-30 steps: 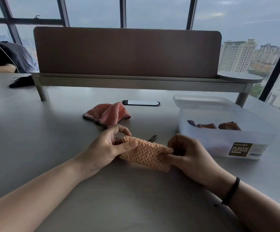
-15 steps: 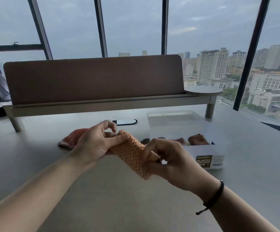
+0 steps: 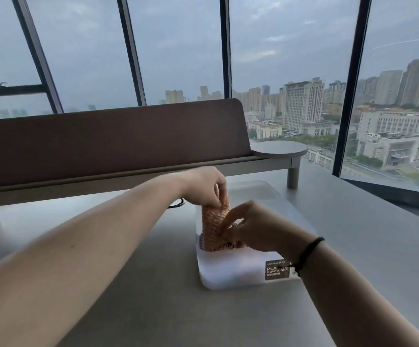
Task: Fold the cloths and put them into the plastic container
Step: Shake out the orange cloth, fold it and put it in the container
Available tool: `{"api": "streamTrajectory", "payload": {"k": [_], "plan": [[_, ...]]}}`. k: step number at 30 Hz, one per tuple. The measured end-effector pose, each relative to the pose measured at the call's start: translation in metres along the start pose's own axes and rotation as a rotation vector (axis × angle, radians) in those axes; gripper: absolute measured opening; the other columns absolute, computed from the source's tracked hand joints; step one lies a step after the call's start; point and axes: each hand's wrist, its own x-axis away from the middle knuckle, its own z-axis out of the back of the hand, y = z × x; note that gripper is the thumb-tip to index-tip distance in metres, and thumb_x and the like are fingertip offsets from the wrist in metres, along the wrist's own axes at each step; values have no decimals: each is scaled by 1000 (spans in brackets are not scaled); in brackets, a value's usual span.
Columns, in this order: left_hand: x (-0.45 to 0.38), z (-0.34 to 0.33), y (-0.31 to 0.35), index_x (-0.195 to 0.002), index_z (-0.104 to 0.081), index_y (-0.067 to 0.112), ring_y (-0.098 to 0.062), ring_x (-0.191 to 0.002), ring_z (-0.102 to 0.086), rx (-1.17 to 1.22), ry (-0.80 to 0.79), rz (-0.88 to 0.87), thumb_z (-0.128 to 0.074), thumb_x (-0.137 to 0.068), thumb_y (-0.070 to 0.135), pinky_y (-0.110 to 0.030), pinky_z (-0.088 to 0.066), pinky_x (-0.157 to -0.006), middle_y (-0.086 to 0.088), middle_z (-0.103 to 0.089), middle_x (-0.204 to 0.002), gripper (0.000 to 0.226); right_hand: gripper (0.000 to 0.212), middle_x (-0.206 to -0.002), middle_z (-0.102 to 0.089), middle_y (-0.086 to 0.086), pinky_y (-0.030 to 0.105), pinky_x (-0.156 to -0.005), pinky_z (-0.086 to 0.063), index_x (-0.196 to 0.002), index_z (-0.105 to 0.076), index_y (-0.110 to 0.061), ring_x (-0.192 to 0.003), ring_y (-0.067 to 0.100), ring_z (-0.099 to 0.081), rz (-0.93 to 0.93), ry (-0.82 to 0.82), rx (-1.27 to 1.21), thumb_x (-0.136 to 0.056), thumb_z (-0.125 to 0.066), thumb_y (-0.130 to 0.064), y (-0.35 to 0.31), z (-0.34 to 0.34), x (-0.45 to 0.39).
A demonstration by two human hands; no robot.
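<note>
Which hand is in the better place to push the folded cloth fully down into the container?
Left. The left hand pinches the top end of the upright cloth, directly above the container. The right hand holds its side, lower.

Head view, forward and down, close over table (image 3: pixel 153 309)

Only readable thing is the dark label (image 3: pixel 278 269) on the front wall of the container (image 3: pixel 231 274): "PLA..." over "CONTAINER", with the wrist cutting off the first word. Smaller print above and below is too blurry.
</note>
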Motion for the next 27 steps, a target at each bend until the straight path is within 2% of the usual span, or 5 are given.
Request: {"api": "streamTrajectory", "payload": {"k": [7,12,17,22,27], "plan": [[-15,-35,-4,-81,-68,24,-14,-78,-64,-275,-143,21,-75,-79,13,-23,-46,-60,6,-69,-85,13,27,-105,-70,10,32,-81,-51,-113,-72,-10,-87,23,-60,23,-294,489,-91,-60,-20,-10,5,-12],[-18,-48,-9,-78,-68,23,-18,-74,-62,-397,-131,12,-76,-78,14,-21,-39,-51,7,-63,-75,12,34,-119,-67,18,27,-59,-35,-121,-66,-4,-87,29,-60,20,-391,791,-91,-50,-7,-3,-9,-35],[-18,-57,-2,-82,-70,10,-28,-65,-57,-602,-128,20,-67,-81,12,-20,-31,-43,-8,-68,-75,3,9,-76,-61,10,19,-49,-39,-87,-64,-9,-61,19,-50,-49,-435,763,-91,-56,-12,-4,-11,-50],[-9,-56,1,-80,-66,10,-28,-67,-56,-618,-111,15,-58,-83,6,-24,-34,-47,-10,-62,-75,10,30,-33,-45,-1,28,-57,-38,-58,-46,-14,-51,18,-42,-38,-385,937,-88,-47,-13,-7,-26,-55],[25,-36,-16,-61,-49,20,-23,-76,-52,-213,277,-85,-53,-81,1,-27,-36,-62,-1,-57,-77,28,39,-60,-48,-6,25,-53,-37,-60,-43,-23,-55,13,-47,16,-115,744,-78,-73,-39,-40,-13,-32]]}}
